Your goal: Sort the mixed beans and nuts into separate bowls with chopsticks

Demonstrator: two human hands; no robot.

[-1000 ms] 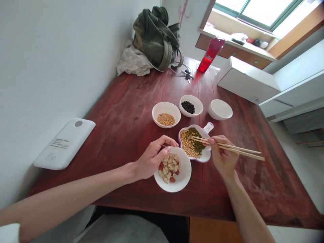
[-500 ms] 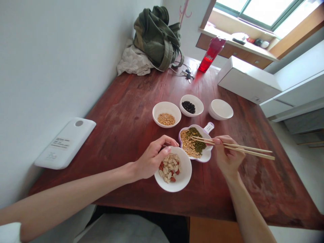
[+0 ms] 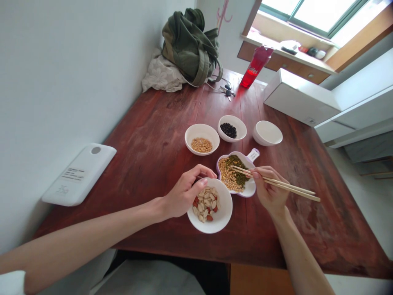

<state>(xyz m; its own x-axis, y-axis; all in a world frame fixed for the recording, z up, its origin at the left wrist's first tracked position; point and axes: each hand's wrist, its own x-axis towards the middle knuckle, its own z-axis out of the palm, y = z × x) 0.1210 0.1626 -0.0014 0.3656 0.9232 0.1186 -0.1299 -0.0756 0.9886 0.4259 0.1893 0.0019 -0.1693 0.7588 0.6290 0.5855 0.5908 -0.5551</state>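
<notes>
My left hand (image 3: 187, 190) grips the rim of a white bowl (image 3: 224, 219) of peanuts (image 3: 205, 205), thumb over the edge and fingers round the far side. In my right hand (image 3: 272, 188) is a pair of chopsticks (image 3: 294, 188), closed between the fingers. Their tips lie over a purple-rimmed divided dish (image 3: 250, 190) with a short handle, where yellow soybeans (image 3: 229, 176) fill the left part and mung beans (image 3: 241, 174) the middle and back. Whether the tips pinch a bean is too small to tell.
Behind the dish stand a bowl of soybeans (image 3: 190, 133), a bowl of black beans (image 3: 241, 125) and an empty white bowl (image 3: 268, 133). Farther back are a green bag (image 3: 190, 49), keys (image 3: 227, 92), a red bottle (image 3: 254, 69) and a white box (image 3: 301, 96). A white power bank (image 3: 80, 174) lies left.
My right hand has shifted slightly left with the chopsticks, whose back ends have also moved left and a little down. My left hand and the peanut bowl have stayed in place.
</notes>
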